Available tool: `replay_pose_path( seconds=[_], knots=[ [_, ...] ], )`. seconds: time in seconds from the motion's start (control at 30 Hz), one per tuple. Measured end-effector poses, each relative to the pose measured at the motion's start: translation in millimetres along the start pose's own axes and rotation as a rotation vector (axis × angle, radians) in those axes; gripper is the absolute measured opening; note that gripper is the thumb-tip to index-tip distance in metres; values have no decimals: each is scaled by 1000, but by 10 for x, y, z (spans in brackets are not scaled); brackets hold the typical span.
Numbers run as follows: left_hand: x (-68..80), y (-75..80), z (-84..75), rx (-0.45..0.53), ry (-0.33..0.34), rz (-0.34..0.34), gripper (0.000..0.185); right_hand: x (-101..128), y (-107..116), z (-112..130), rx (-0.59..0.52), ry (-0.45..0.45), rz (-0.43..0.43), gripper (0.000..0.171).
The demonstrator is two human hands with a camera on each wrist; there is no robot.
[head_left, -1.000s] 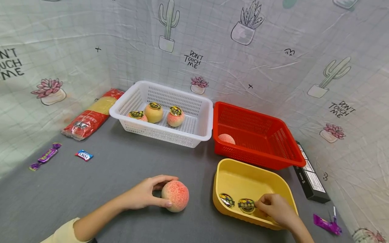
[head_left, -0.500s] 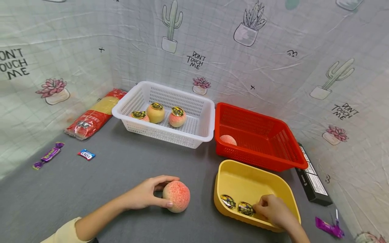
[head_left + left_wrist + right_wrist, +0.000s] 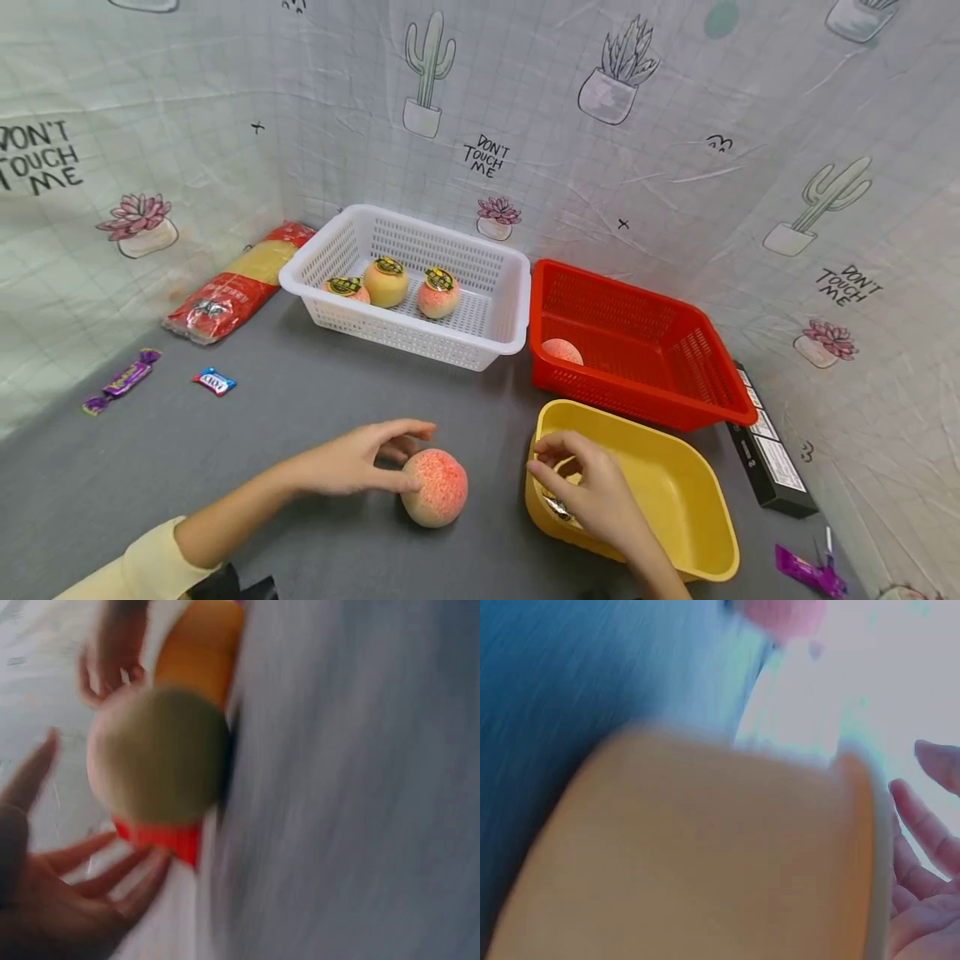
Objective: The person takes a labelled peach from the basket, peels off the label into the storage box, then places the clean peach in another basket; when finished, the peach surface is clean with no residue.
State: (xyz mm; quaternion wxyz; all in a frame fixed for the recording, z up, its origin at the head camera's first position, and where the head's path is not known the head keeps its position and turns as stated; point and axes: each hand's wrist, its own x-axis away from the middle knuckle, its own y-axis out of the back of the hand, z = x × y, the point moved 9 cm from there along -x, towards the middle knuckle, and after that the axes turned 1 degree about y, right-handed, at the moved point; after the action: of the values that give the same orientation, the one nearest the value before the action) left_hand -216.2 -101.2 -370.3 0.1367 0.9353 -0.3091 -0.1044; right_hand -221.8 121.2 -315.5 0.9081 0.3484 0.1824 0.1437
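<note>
A pink and cream peach rests on the grey table, with my left hand just to its left. In the left wrist view the fingers of that hand are spread and stand apart from the peach. My right hand is over the left side of the yellow bin, its fingers loosely bent. In the right wrist view its thumb and index finger are separated, and nothing shows between them. A shiny round sticker is partly visible in the bin below the right hand, which hides the area beside it.
Behind, a white basket contains several stickered peaches, and a red basket contains one plain peach. Wrapped candies and a red packet are at left. A black box and a purple wrapper are at right.
My left fingers have loosened from the peach, which remains in place. My right hand has moved left and up from the stickers at the bin's front, its fingers opening from a pinch.
</note>
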Motion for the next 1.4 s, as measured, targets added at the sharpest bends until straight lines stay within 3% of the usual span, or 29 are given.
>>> replay_pose_path(
  seconds=[0.07,0.17,0.3,0.47,0.6,0.7,0.8,0.93,1.1,1.27,1.4],
  knots=[
    [-78,179,-138,-96,-14,-64,53,-31,-154,110,-52,61,50,23],
    [-283,436,-392,-265,-110,-206,36,-65,-362,263,-121,158,120,34],
    [-608,533,-578,-400,-220,-313,26,-114,-594,418,-147,270,189,43],
    [-910,461,-522,-565,-213,-365,27,-172,-893,480,-81,303,317,58],
    [-1012,538,-432,-699,-192,-508,24,-211,-1037,455,-97,258,414,68],
    [-1048,621,-365,-715,-167,-583,26,-215,-1075,463,-62,272,450,74],
    [-1074,660,-344,-695,-156,-604,27,-211,-1073,475,-14,311,443,73],
    [-1120,663,-343,-653,-132,-594,26,-194,-1012,450,-20,316,411,66],
    [-1168,665,-330,-631,-97,-584,24,-129,-755,438,-98,212,406,65],
    [-1171,687,-332,-631,-73,-584,24,-108,-176,506,-148,121,315,65],
    [-1137,702,-321,-630,-72,-598,25,-224,374,509,-107,121,190,66]
  ],
)
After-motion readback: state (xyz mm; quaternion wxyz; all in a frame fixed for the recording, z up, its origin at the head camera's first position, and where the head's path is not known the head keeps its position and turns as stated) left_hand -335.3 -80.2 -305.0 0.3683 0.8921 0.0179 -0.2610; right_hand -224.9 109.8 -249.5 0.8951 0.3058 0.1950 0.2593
